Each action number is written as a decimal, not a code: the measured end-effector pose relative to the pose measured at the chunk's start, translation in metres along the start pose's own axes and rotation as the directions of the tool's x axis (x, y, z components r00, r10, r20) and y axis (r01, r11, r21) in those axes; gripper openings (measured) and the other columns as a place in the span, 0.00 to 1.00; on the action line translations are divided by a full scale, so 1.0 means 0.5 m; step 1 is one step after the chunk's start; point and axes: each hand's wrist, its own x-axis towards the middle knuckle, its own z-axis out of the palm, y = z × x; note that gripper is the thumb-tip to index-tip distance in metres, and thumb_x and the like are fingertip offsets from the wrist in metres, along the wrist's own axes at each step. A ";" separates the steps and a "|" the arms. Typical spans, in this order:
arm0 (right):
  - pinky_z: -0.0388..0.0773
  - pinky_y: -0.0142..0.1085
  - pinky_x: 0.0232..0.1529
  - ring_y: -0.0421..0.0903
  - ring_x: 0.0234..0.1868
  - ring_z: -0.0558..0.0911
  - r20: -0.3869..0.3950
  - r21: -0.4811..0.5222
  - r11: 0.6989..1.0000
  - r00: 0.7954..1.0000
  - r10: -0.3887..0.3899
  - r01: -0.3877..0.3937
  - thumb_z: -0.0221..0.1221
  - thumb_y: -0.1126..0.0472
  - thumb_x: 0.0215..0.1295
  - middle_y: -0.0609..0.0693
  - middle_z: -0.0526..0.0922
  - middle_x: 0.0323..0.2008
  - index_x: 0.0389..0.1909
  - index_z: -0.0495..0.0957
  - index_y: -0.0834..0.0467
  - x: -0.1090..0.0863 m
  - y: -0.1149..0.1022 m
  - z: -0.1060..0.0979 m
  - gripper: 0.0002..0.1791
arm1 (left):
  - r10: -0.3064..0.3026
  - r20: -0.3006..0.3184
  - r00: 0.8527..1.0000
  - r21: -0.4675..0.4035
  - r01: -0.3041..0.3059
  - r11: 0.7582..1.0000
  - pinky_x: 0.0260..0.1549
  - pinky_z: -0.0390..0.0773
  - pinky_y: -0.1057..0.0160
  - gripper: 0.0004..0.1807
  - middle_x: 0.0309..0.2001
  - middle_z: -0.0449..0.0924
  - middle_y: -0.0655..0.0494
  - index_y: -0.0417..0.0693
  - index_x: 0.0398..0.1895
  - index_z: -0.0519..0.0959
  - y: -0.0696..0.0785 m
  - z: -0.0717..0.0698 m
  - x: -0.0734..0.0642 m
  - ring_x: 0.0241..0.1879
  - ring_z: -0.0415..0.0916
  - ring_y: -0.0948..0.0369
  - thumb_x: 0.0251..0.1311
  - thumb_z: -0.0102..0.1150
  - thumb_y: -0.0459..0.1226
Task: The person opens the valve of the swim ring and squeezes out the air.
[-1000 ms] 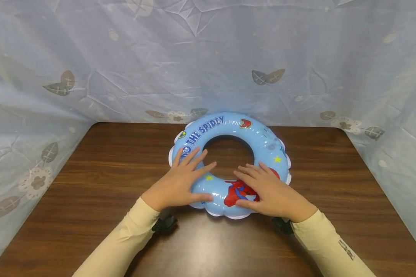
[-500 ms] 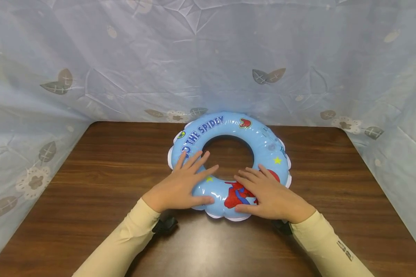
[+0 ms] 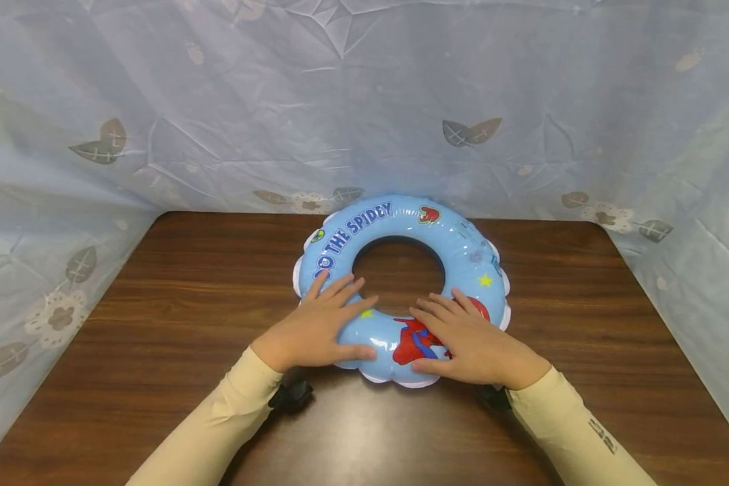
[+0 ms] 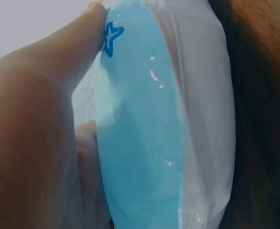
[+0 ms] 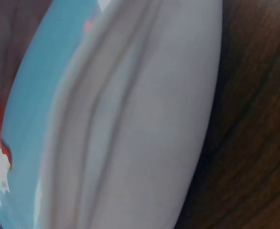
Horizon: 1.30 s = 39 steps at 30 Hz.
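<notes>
A light blue inflatable swim ring [image 3: 401,216] with a white scalloped edge, blue lettering and a red printed figure lies on the brown wooden table. On its near left part rests my left hand [image 3: 316,331], fingers spread and fairly straight. My right hand [image 3: 476,341] lies over the near right part, covering some of the red figure, with its thumb apart from the fingers. In the left wrist view the thumb [image 4: 78,43] touches the blue top of the ring beside a star outline. The right wrist view shows the ring's white side [image 5: 154,124] close to the wood.
The wooden table [image 3: 188,283] extends to both sides of the ring. A pale curtain [image 3: 231,101] with leaf and flower prints hangs along the back and both sides, right behind the ring's far edge. Black straps [image 3: 291,395] sit under the wrists.
Both hands stay on the ring with almost no movement. The left fingertips have shifted slightly toward me, showing a little more of the lettering.
</notes>
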 end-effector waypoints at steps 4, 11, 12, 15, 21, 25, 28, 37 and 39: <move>0.38 0.61 0.78 0.60 0.79 0.58 0.020 0.010 1.000 1.000 0.003 -0.003 0.55 0.24 0.64 0.56 0.66 0.76 0.77 0.66 0.56 0.001 0.000 0.001 0.51 | -0.007 0.002 1.000 0.003 0.007 1.000 0.76 0.27 0.38 0.50 0.82 0.55 0.48 0.59 0.80 0.63 0.004 0.000 0.001 0.83 0.42 0.49 0.61 0.51 0.74; 0.37 0.61 0.79 0.59 0.79 0.57 0.030 0.008 1.000 1.000 0.002 -0.003 0.55 0.25 0.65 0.56 0.65 0.77 0.77 0.65 0.56 0.002 0.002 0.004 0.51 | -0.020 0.002 1.000 0.017 0.020 1.000 0.76 0.26 0.38 0.50 0.82 0.54 0.47 0.58 0.80 0.63 0.009 0.003 0.001 0.82 0.41 0.47 0.61 0.50 0.74; 0.37 0.61 0.79 0.59 0.79 0.57 0.029 0.008 1.000 1.000 0.001 -0.001 0.55 0.25 0.65 0.56 0.65 0.77 0.77 0.65 0.56 0.002 0.002 0.004 0.51 | -0.019 -0.002 1.000 0.018 0.019 1.000 0.76 0.26 0.38 0.50 0.82 0.54 0.46 0.57 0.80 0.63 0.010 0.003 0.001 0.82 0.42 0.47 0.61 0.50 0.73; 0.37 0.61 0.79 0.59 0.79 0.58 0.026 0.011 1.000 1.000 0.000 0.000 0.55 0.24 0.65 0.56 0.66 0.77 0.77 0.65 0.56 0.003 0.003 0.005 0.51 | -0.022 -0.004 1.000 0.022 0.022 1.000 0.76 0.27 0.38 0.50 0.82 0.54 0.46 0.57 0.80 0.63 0.011 0.005 0.001 0.82 0.42 0.47 0.62 0.51 0.73; 0.35 0.60 0.79 0.59 0.79 0.58 0.036 0.017 1.000 0.999 0.005 -0.006 0.55 0.25 0.65 0.56 0.65 0.77 0.77 0.65 0.57 0.003 0.003 0.006 0.51 | -0.021 -0.003 1.000 0.025 0.022 0.999 0.76 0.26 0.37 0.50 0.82 0.54 0.45 0.56 0.81 0.62 0.013 0.007 0.001 0.82 0.41 0.46 0.62 0.51 0.73; 0.35 0.60 0.79 0.59 0.79 0.58 0.037 0.014 1.000 0.999 0.011 -0.011 0.55 0.25 0.65 0.56 0.65 0.77 0.77 0.65 0.57 0.004 0.002 0.007 0.51 | -0.026 0.004 1.000 0.017 0.026 1.000 0.76 0.25 0.38 0.50 0.82 0.53 0.45 0.56 0.81 0.62 0.013 0.007 0.001 0.82 0.41 0.46 0.62 0.51 0.72; 0.35 0.61 0.79 0.60 0.79 0.57 0.042 0.019 1.000 0.999 0.020 -0.021 0.55 0.25 0.65 0.57 0.65 0.77 0.77 0.65 0.57 0.004 0.001 0.009 0.51 | -0.028 0.011 1.000 0.013 0.028 1.000 0.76 0.25 0.38 0.50 0.82 0.53 0.45 0.55 0.81 0.62 0.012 0.009 0.001 0.82 0.40 0.46 0.62 0.52 0.72; 0.34 0.61 0.78 0.59 0.80 0.56 0.063 0.044 0.998 0.997 0.047 -0.050 0.57 0.25 0.63 0.57 0.63 0.78 0.78 0.64 0.56 0.007 0.001 0.011 0.52 | -0.025 0.025 0.999 -0.017 0.026 1.000 0.75 0.24 0.38 0.51 0.82 0.52 0.45 0.55 0.81 0.62 0.011 0.008 0.003 0.82 0.39 0.46 0.60 0.55 0.71; 0.33 0.61 0.78 0.59 0.80 0.56 0.069 0.052 0.997 0.996 0.049 -0.053 0.57 0.25 0.63 0.57 0.64 0.78 0.78 0.64 0.57 0.008 0.001 0.011 0.52 | -0.025 0.024 0.999 -0.020 0.025 0.999 0.75 0.24 0.37 0.51 0.82 0.52 0.44 0.55 0.81 0.62 0.011 0.008 0.003 0.82 0.39 0.45 0.60 0.56 0.71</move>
